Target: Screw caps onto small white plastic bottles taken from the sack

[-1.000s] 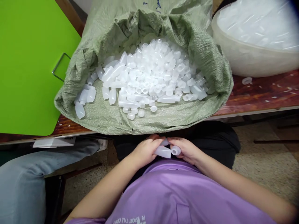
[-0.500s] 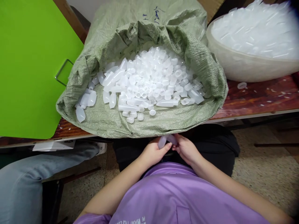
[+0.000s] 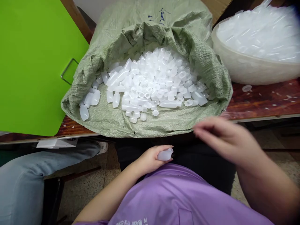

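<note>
My left hand (image 3: 148, 159) is closed around a frosted, translucent plastic tube piece (image 3: 164, 154) low over my lap, close to the purple shirt. To the right, my right hand (image 3: 225, 137) is raised by the front right edge of the sack, smeared by motion. Its fingers are bent, and whether anything is between them cannot be made out. In front of both hands lies a green woven sack (image 3: 112, 126) with its mouth spread wide. Inside it is a heap of small translucent plastic pieces (image 3: 154, 78), some short rings, others longer tapered tubes.
A whitish bowl (image 3: 257, 73), heaped with clear plastic pieces, stands at the right on the reddish table (image 3: 269, 103). One loose ring (image 3: 247, 88) lies before it. At left is a bright green panel (image 3: 35, 68) with a metal handle. A person's jean-clad leg (image 3: 30, 175) is at lower left.
My right hand has left my left hand and swung up and right toward the sack's edge. My left hand keeps the plastic tube piece. The view has shifted slightly.
</note>
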`<state>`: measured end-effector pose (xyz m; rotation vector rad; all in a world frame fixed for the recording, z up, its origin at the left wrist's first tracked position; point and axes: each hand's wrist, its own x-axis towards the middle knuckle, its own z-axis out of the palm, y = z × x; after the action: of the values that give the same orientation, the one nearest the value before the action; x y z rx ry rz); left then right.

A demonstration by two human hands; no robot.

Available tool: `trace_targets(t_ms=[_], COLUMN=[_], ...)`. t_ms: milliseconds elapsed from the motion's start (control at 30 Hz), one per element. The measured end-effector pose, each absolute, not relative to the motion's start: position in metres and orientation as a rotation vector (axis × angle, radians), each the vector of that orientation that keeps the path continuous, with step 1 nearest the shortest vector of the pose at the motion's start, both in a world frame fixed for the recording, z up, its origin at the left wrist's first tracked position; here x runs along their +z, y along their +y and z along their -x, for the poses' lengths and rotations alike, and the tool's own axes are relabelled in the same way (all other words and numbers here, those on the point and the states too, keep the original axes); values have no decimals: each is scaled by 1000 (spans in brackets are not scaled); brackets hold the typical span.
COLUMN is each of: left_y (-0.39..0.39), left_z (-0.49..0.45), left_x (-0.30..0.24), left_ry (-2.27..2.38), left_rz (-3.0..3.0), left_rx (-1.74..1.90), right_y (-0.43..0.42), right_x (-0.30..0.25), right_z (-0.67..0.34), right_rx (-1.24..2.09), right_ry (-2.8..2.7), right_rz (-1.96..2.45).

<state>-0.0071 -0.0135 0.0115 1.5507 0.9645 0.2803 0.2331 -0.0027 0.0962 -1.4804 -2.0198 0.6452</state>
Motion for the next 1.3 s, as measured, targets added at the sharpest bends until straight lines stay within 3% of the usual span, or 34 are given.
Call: trace_targets(t_ms=[100,367,433,567,633,733,900,1000,1100,1233,1300], left_y=[-13,-15,-15,-12,-9,-8,-7,-4,-2,-3,-5], left_z=[10,21,21,17,15,13,12,12,11,5,3], left_x=[20,32,31,38,44,50,52,51,53,57,57], left_ry=[998,957,958,948,927,907,895,883,907,951,1021], left_rz=[-1639,-1263,-1136,-1106,-1134,-1131,-1092,-1010,-1040,-1191,-1228], left_rx=[262,331,334,411,457,466,431,294,243,302,339], right_y=[33,61,45,6,-9,-25,-41,-42,-39,-40,-42], right_x=[110,92,97,98,89,72,57,52,44,31,27], right_z=[-240,-247,-249,-241,-231,-218,-218,-220,-214,-205,-205], right_rx=[-196,-331,-189,627,837,831,361,271,534,1316,1305], right_ry=[-2223,-2371,-2210,-2316,-2449,-2385,-2426,-2455,-2391,-1966,-1906], right_rz=[1843,1889,1858,1397,1207,1065,846,683,893,1402,1476])
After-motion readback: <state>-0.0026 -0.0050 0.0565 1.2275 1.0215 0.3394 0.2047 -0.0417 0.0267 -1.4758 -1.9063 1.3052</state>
